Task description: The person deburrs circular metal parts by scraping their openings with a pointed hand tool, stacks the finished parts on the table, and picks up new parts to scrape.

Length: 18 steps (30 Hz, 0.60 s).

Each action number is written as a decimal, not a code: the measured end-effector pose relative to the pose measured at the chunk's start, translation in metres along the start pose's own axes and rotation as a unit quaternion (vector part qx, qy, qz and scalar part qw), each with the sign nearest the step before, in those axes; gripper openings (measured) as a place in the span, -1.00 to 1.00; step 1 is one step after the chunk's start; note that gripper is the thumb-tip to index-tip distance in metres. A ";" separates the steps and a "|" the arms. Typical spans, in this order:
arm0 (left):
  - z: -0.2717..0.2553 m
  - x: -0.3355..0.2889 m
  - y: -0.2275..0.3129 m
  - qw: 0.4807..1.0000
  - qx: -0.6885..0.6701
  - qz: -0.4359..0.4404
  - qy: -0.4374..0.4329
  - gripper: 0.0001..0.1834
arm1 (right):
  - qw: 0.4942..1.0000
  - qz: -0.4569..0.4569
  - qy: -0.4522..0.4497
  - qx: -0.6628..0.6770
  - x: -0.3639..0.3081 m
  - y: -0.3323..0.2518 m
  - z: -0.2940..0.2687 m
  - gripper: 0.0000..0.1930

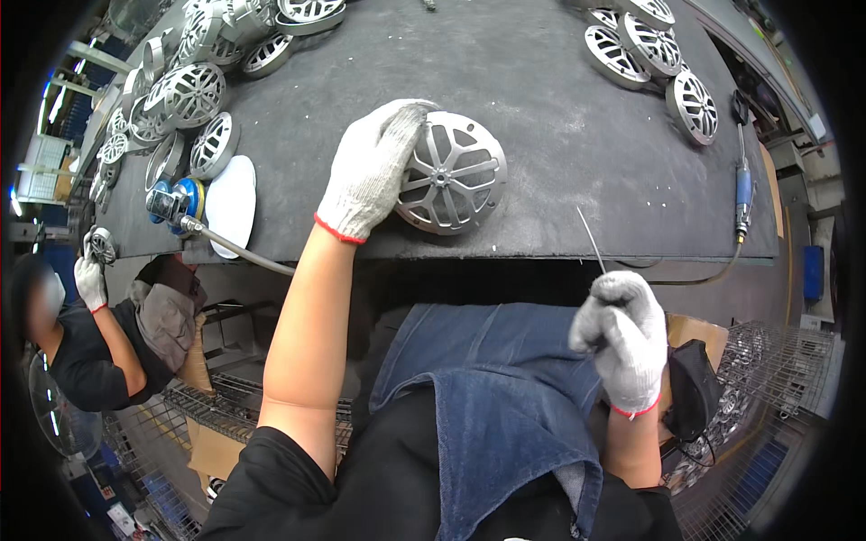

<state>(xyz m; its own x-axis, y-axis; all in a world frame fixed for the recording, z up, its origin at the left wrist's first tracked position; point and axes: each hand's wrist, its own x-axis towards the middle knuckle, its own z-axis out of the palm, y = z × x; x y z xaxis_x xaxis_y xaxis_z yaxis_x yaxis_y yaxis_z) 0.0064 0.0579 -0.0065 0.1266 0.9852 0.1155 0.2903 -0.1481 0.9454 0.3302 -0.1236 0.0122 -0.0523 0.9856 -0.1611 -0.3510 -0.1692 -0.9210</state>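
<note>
A round silver metal part with cut-out spokes [454, 173] is tilted up near the front edge of the dark worktable. My left hand [374, 167], in a white knit glove with a red cuff, grips it by its left rim. To the right, past the table's front edge, my gloved right hand [622, 338] is closed around a thin, pointed metal rod [591, 236]. The rod points up and a little left, apart from the metal part. Whatever handle it has is hidden inside my fingers.
Similar metal parts are piled at the table's far left [194, 95] and far right [651, 45]. A blue sander [178, 203] with a hose lies beside a white disc [232, 206]. A blue air tool [743, 194] rests at the right edge. Another person [108, 338] works at left.
</note>
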 end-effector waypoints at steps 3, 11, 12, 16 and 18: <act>-0.002 -0.004 -0.004 1.000 -0.008 0.014 0.008 -0.57 | 0.998 0.021 -0.003 0.058 0.009 0.000 0.024 -0.54; 0.001 -0.002 0.007 0.999 -0.022 -0.025 0.002 -0.56 | 0.986 -0.119 -0.049 -0.104 0.016 0.007 0.015 -0.66; 0.002 -0.001 0.009 0.999 -0.015 -0.040 0.010 -0.55 | 0.986 -0.118 -0.049 -0.106 0.019 0.004 0.017 -0.66; 0.007 0.000 0.018 0.999 -0.005 -0.047 -0.005 -0.54 | 0.971 -0.141 -0.075 -0.177 0.041 -0.001 0.036 -0.70; 0.009 0.000 0.026 0.999 0.023 -0.042 -0.016 -0.51 | 0.957 -0.184 -0.095 -0.202 0.052 0.000 0.036 -0.73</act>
<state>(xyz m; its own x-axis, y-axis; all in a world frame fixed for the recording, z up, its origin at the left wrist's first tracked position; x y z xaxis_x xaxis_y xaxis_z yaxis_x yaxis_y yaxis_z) 0.0220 0.0538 0.0150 0.1305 0.9911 0.0254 0.3446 -0.0694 0.9362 0.2935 -0.0719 0.0168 -0.1776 0.9562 0.2326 0.0098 0.2381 -0.9712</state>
